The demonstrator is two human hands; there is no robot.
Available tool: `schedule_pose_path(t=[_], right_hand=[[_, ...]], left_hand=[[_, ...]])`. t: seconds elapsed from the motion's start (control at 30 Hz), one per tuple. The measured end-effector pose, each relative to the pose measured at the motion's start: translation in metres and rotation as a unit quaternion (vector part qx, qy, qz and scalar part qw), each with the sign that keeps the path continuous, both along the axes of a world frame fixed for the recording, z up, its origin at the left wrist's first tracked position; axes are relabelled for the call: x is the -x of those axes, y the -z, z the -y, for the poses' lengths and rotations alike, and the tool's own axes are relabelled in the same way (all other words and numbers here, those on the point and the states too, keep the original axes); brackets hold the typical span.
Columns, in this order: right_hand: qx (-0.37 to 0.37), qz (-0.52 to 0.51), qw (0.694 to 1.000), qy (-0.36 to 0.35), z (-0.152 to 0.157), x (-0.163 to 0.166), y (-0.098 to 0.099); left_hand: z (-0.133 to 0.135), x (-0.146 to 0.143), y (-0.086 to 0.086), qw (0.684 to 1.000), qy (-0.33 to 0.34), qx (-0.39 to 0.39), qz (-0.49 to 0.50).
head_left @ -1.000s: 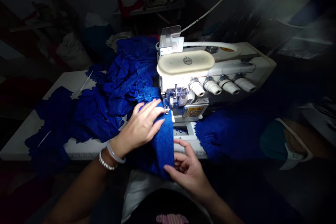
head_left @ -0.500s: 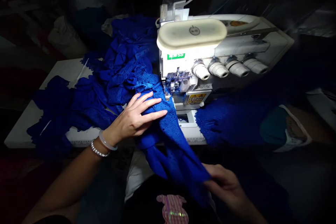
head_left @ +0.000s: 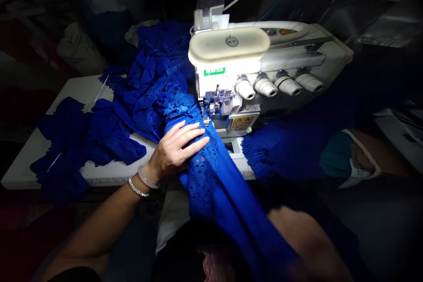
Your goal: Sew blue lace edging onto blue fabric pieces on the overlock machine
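Left grip (head_left: 175, 152): open, flat on our blue lace (head_left: 201, 172), at its 3 o'clock.
Right grip (head_left: 304, 242): blurred, open or closed we cannot tell; lace at 9 o'clock.

Just left of the presser foot (head_left: 206, 114) of a white overlock sewing machine (head_left: 231, 68): a bare left hand (head_left: 175, 152), fingers spread flat on a royal-blue eyelet lace cloth (head_left: 201, 176). Around that wrist, a pale smooth bangle (head_left: 148, 177) and a silver bead bracelet (head_left: 137, 188). In front of the machine, a motion-blurred right hand (head_left: 304, 242) beside the cloth's long trailing length. Left of the machine, heaped blue lace (head_left: 148, 92) on a white sewing table (head_left: 109, 175); right of it, a fringed blue fabric mass (head_left: 280, 152).
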State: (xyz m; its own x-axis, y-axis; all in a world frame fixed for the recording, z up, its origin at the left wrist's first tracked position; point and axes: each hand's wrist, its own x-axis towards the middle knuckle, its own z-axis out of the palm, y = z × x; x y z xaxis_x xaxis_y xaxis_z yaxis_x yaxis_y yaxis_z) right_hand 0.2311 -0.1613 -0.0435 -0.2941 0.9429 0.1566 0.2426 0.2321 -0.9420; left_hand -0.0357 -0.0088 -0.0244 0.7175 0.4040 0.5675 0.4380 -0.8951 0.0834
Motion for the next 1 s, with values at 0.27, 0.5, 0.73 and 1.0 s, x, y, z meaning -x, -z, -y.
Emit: schedule_pose_path(t=[0.27, 0.5, 0.73, 1.0], right_hand=[[-0.023, 0.058, 0.995, 0.077, -0.017, 0.0, -0.001], [-0.113, 0.04, 0.967, 0.225, -0.083, 0.043, 0.014], [0.187, -0.164, 0.968, -0.043, -0.098, 0.065, -0.001], [0.368, -0.321, 0.87, -0.072, -0.077, 0.07, 0.003]], left_hand=[[0.004, 0.0, -0.006, 0.999, -0.036, 0.03, -0.024], [0.006, 0.006, -0.01, 0.994, -0.013, 0.104, -0.015], [-0.005, 0.013, -0.012, 0.989, -0.001, 0.149, -0.021], [0.028, 0.005, -0.026, 0.995, 0.056, 0.08, 0.032]])
